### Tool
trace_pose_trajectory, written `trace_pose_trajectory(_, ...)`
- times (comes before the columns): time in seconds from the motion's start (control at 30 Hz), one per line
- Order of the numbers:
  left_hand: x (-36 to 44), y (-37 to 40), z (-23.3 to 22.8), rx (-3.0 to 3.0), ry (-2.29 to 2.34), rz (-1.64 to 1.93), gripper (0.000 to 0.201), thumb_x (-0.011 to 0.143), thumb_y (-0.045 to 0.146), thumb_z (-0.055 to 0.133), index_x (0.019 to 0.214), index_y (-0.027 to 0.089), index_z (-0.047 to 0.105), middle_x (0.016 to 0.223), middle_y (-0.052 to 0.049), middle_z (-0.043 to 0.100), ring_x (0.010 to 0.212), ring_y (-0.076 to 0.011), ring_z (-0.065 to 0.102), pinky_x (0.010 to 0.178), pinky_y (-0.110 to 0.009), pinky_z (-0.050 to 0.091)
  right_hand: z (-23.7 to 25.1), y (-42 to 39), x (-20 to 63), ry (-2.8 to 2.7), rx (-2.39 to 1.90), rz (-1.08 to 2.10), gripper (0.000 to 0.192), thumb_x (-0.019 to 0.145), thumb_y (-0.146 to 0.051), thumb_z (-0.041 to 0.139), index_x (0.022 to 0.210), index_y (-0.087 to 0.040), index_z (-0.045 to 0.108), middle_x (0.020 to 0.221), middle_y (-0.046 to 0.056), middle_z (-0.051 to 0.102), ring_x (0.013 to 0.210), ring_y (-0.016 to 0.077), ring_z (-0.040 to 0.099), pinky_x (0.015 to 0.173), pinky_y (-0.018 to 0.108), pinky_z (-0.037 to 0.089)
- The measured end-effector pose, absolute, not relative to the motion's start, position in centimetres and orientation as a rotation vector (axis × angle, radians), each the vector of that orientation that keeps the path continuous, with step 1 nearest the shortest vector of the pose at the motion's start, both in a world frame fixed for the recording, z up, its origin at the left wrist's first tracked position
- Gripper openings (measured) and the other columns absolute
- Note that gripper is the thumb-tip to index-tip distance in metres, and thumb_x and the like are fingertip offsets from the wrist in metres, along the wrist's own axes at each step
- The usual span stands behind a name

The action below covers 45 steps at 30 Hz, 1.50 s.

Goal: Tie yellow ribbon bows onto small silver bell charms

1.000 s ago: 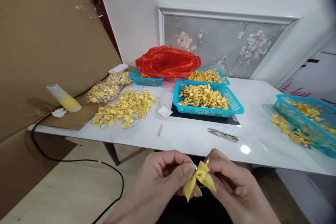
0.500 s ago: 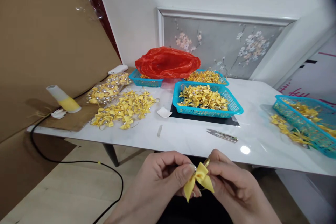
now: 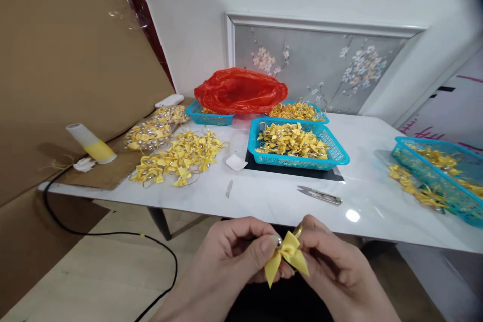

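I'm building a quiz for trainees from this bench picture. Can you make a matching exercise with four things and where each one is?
Things:
1. yellow bow
2. red plastic bag
3. snips
4. white and yellow tube

Places:
A. lying on the brown cardboard at the table's left end
B. lying on the bare white tabletop in front of the middle blue basket
C. pinched between the left hand and the right hand, below the table edge
D. resting over the far left blue basket

Pairs: 1-C, 2-D, 3-B, 4-A
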State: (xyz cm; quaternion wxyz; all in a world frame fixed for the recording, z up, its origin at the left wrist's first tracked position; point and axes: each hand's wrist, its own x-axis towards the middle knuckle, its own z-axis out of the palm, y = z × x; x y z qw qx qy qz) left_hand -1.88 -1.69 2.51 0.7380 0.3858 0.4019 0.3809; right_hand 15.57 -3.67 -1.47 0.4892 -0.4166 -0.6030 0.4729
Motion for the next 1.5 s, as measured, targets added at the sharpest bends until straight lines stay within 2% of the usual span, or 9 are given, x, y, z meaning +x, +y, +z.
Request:
trace_pose_trajectory(0.3, -2.0, -1.7, 2.3, 0.897, 0.991, 0.900, 0.014, 0.075, 0.032, 0.082, 0.082, 0.019, 0.080, 0.068, 0.000, 0.074, 0.064, -0.0093, 0.062, 0.061, -0.014, 0.048, -2.0, -4.2, 14.6, -1.418, -1.062, 0.948, 0.023, 0.098, -0.035, 0.055, 0.088, -0.021, 0.071, 0.075, 0.002, 0.050, 0.066, 0.0157, 0.050, 0.058, 0.027, 0.040)
trace_pose_trajectory(0.53, -2.0, -2.0, 1.7, 1.132, 0.963, 1.030, 0.009, 0.077, 0.027, 0.080, 0.085, 0.028, 0.081, 0.085, 0.000, 0.076, 0.074, -0.0147, 0.067, 0.069, -0.021, 0.054, -2.9, -4.3, 14.0, -1.404, -1.052, 0.857, 0.016, 0.098, -0.030, 0.054, 0.097, -0.022, 0.067, 0.075, 0.002, 0.048, 0.066, 0.0160, 0.047, 0.056, 0.028, 0.037)
trace_pose_trajectory(0.83, -2.3, -1.8, 1.6, 1.069, 0.944, 0.919, 0.010, 0.072, 0.022, 0.083, 0.080, 0.023, 0.077, 0.080, -0.001, 0.073, 0.079, -0.0152, 0.062, 0.070, -0.021, 0.049, -3.4, -4.0, 13.7, -1.357, -1.029, 0.852, 0.023, 0.098, -0.034, 0.053, 0.080, -0.021, 0.059, 0.074, 0.001, 0.045, 0.065, 0.0153, 0.045, 0.055, 0.026, 0.037)
trace_pose_trajectory(1.0, -2.1, -1.6, 1.8, 1.040, 0.935, 0.904, 0.012, 0.069, 0.018, 0.084, 0.076, 0.021, 0.074, 0.076, 0.002, 0.068, 0.073, -0.0129, 0.059, 0.066, -0.020, 0.046, -3.0, -3.7, 14.2, -1.400, -1.019, 0.885, 0.025, 0.096, -0.034, 0.059, 0.075, -0.020, 0.062, 0.072, 0.001, 0.051, 0.064, 0.0136, 0.051, 0.058, 0.023, 0.042)
trace_pose_trajectory(1.13, -2.1, -1.5, 1.8, 1.118, 0.936, 0.912, 0.012, 0.071, 0.015, 0.082, 0.074, 0.020, 0.071, 0.074, 0.003, 0.065, 0.071, -0.0119, 0.058, 0.067, -0.020, 0.046, -3.6, -4.0, 14.2, -1.342, -1.066, 0.888, 0.010, 0.095, -0.033, 0.059, 0.098, -0.024, 0.062, 0.082, 0.002, 0.064, 0.071, 0.0145, 0.063, 0.064, 0.020, 0.053)
trace_pose_trajectory(1.27, -2.0, -1.5, 1.6, 1.200, 1.002, 0.926, 0.011, 0.073, 0.016, 0.078, 0.076, 0.020, 0.068, 0.075, 0.003, 0.065, 0.073, -0.0135, 0.059, 0.069, -0.021, 0.047, -3.6, -4.1, 14.8, -1.534, -1.102, 0.536, 0.028, 0.095, -0.015, 0.052, 0.120, -0.028, 0.054, 0.098, 0.003, 0.071, 0.089, 0.0169, 0.070, 0.077, 0.023, 0.058)
trace_pose_trajectory(1.33, -1.9, -1.5, 1.4, 1.238, 1.068, 0.957, 0.012, 0.073, 0.014, 0.075, 0.075, 0.020, 0.066, 0.073, 0.003, 0.063, 0.072, -0.0145, 0.058, 0.068, -0.022, 0.048, -3.0, -3.9, 15.1, -1.679, -1.052, 0.266, 0.033, 0.090, -0.009, 0.055, 0.116, -0.028, 0.059, 0.101, 0.005, 0.070, 0.093, 0.0201, 0.069, 0.078, 0.028, 0.059)
trace_pose_trajectory(1.43, -1.8, -1.5, 1.2, 1.364, 1.172, 0.996, 0.012, 0.073, 0.012, 0.071, 0.074, 0.021, 0.063, 0.072, 0.002, 0.061, 0.070, -0.0161, 0.057, 0.065, -0.024, 0.047, -2.1, -3.7, 14.9, -1.735, -1.029, 0.023, 0.025, 0.085, -0.008, 0.065, 0.100, -0.027, 0.067, 0.089, 0.005, 0.067, 0.079, 0.0203, 0.066, 0.062, 0.028, 0.057)
trace_pose_trajectory(1.5, -1.7, -1.5, 1.1, 1.474, 1.212, 0.984, 0.012, 0.074, 0.012, 0.070, 0.073, 0.022, 0.063, 0.074, 0.001, 0.062, 0.070, -0.0171, 0.058, 0.065, -0.025, 0.047, -1.7, -3.5, 14.4, -1.789, -0.995, -0.038, 0.022, 0.087, -0.005, 0.061, 0.094, -0.025, 0.067, 0.084, 0.005, 0.065, 0.073, 0.0185, 0.064, 0.057, 0.027, 0.055)
